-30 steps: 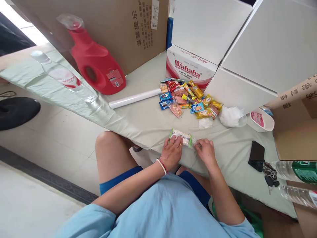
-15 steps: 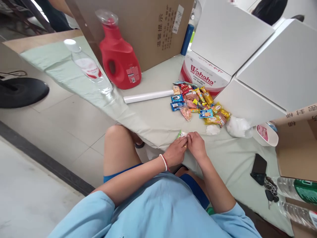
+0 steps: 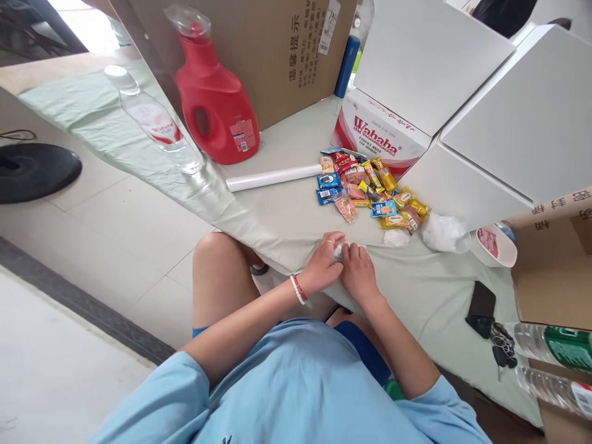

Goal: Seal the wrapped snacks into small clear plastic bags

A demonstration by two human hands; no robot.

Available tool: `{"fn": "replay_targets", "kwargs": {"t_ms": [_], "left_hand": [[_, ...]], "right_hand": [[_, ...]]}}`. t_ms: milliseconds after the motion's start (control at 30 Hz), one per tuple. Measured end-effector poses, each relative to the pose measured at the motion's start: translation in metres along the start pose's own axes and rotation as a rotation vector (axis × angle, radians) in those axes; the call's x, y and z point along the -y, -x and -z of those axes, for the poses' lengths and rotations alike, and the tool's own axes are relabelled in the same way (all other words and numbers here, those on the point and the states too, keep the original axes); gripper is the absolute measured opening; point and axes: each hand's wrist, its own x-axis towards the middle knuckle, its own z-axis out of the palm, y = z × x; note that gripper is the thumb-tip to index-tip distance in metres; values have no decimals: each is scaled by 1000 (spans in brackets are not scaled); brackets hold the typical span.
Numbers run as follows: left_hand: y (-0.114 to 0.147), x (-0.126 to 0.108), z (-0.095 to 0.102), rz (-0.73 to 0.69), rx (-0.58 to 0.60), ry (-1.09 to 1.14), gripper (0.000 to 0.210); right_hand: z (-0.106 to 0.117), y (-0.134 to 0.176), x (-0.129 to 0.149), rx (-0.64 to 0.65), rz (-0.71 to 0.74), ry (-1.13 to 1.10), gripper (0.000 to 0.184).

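Note:
A small whitish, crinkled plastic packet is between my two hands at the table's near edge. My left hand, with a bead bracelet at the wrist, curls its fingers and thumb around the packet's left side. Bunched fingertips of my right hand pinch its right side. What lies under the fingers is hidden. Just beyond the hands is a pile of wrapped snacks in yellow, blue and red. A crumpled white piece lies at the pile's near side.
A white roll, a red detergent jug and a water bottle are to the left. A Wahaha carton stands behind the snacks. To the right are a clear plastic bag, a white bowl, a phone and keys.
My left hand has opened out and shifted slightly up and left, and its fingers have lifted off my right fingertips. The green part of the packet no longer shows. The view has shifted slightly.

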Motion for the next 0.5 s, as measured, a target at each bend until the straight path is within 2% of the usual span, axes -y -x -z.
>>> {"fn": "replay_targets", "kwargs": {"t_ms": [100,167,233,367,433,500], "left_hand": [[-2,12,14,82,-155,-77,55],[-3,23,18,207,-154,-108,45],[-4,30,16,273,-93,-95,43],[-9,24,-1,245,-9,132,45],[-13,14,-15,205,36,252,45],[-15,2,-31,184,42,254,43]], "right_hand": [[2,-8,-11,10,62,3,39],[3,-10,-19,1,88,-26,37],[6,-8,-28,-57,77,-113,36],[8,1,-46,-250,3,-570,27],[4,11,-50,-285,-54,-853,30],[-1,26,-48,-295,-193,-1076,35]]}}
